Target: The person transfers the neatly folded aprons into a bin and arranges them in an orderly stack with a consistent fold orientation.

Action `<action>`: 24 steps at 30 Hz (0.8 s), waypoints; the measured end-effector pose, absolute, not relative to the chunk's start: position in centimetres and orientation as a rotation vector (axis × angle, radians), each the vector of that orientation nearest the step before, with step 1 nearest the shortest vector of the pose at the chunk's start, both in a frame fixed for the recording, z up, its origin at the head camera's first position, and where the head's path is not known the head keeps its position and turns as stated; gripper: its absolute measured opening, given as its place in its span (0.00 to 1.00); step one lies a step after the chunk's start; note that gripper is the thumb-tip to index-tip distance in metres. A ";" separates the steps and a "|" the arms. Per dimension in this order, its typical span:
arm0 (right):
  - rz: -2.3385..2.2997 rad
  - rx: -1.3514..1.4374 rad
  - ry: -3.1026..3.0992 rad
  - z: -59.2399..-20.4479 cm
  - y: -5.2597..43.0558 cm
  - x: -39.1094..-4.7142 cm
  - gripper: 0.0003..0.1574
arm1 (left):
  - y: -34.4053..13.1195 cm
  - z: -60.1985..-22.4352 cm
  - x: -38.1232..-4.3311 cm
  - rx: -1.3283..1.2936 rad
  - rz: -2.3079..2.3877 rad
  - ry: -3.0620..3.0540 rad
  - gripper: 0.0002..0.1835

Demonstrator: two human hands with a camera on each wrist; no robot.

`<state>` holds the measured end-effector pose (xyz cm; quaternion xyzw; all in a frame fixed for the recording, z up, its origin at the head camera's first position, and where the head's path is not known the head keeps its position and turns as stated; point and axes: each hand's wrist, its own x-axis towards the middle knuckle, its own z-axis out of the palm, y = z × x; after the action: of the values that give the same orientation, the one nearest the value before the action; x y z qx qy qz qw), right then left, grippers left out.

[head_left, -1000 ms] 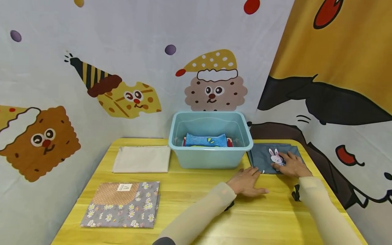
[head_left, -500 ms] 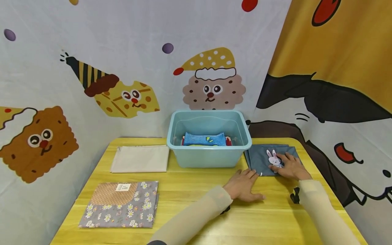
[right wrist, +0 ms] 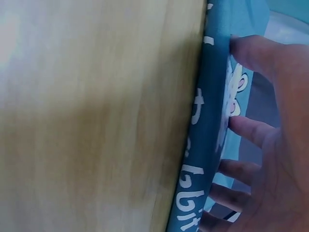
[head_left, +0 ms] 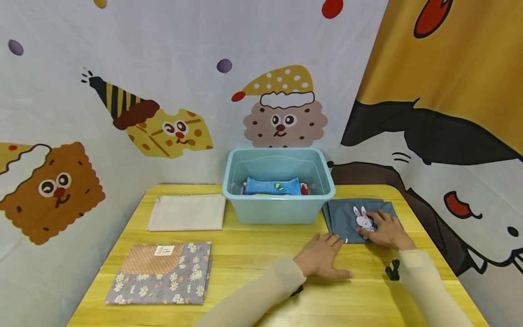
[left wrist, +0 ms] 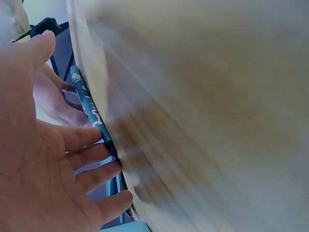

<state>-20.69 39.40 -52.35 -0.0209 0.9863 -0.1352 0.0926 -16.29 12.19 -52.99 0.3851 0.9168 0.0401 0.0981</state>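
A folded blue-grey cloth point(head_left: 343, 218) with a white rabbit print lies at the table's right, partly beside the blue bin. My right hand point(head_left: 388, 230) rests on it, fingertips spread over and beside the rabbit. In the right wrist view, the thumb and fingertips of that hand point(right wrist: 289, 121) press on the top of the cloth point(right wrist: 212, 96), whose folded edge carries white lettering. My left hand point(head_left: 320, 256) lies flat by the cloth's near left corner, thumb out to the side. Its straight fingers reach the lettered edge of the cloth point(left wrist: 87, 99) in the left wrist view.
A light blue plastic bin point(head_left: 282, 210) stands at the back middle, holding a blue pouch-like item point(head_left: 273, 186) and other fabric pieces. To its left lies a folded cream cloth point(head_left: 187, 212). A folded grey daisy-print cloth point(head_left: 163, 285) with a tan dotted patch lies nearer.
The blue-grey cloth has slid toward me and slightly left, with my right hand on it. My left hand has drawn back a little along with its near edge.
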 end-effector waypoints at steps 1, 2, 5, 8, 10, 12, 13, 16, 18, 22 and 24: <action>-0.400 -0.062 2.932 -52.3 39.3 -20.5 0.59 | 12.1 -53.0 -16.1 1.146 0.112 2.714 0.54; -0.398 -0.061 2.936 -52.3 39.2 -20.3 0.59 | 12.1 -53.0 -16.0 1.149 0.109 2.714 0.55; -0.386 -0.048 2.951 -52.2 39.0 -19.5 0.58 | 11.9 -52.9 -15.4 1.162 0.107 2.714 0.55; -0.378 -0.037 2.959 -52.3 38.6 -18.7 0.59 | 11.7 -53.0 -14.9 1.178 0.110 2.705 0.55; -0.376 -0.034 2.965 -52.4 38.4 -18.1 0.59 | 11.4 -53.1 -14.5 1.193 0.107 2.703 0.55; -0.381 -0.032 2.971 -52.4 38.2 -17.7 0.59 | 11.1 -53.1 -14.1 1.206 0.105 2.704 0.55; -0.384 -0.035 2.976 -52.5 38.0 -17.6 0.59 | 11.0 -53.2 -13.9 1.208 0.107 2.703 0.55; -0.383 -0.037 2.985 -52.4 37.8 -17.2 0.59 | 10.7 -53.2 -13.5 1.208 0.125 2.698 0.56; -0.377 -0.036 2.985 -52.3 37.5 -16.9 0.59 | 10.5 -53.1 -13.1 1.208 0.141 2.687 0.56; -0.373 -0.045 2.994 -52.3 36.9 -15.9 0.58 | 9.8 -53.1 -12.2 1.220 0.154 2.677 0.55; -0.374 -0.053 3.003 -52.4 36.6 -15.4 0.58 | 9.5 -53.0 -11.7 1.226 0.152 2.678 0.55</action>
<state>-15.36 36.62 -52.39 -0.0175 0.9905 -0.1234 0.0574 -11.69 9.46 -53.00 0.4136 0.9039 0.0514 0.0961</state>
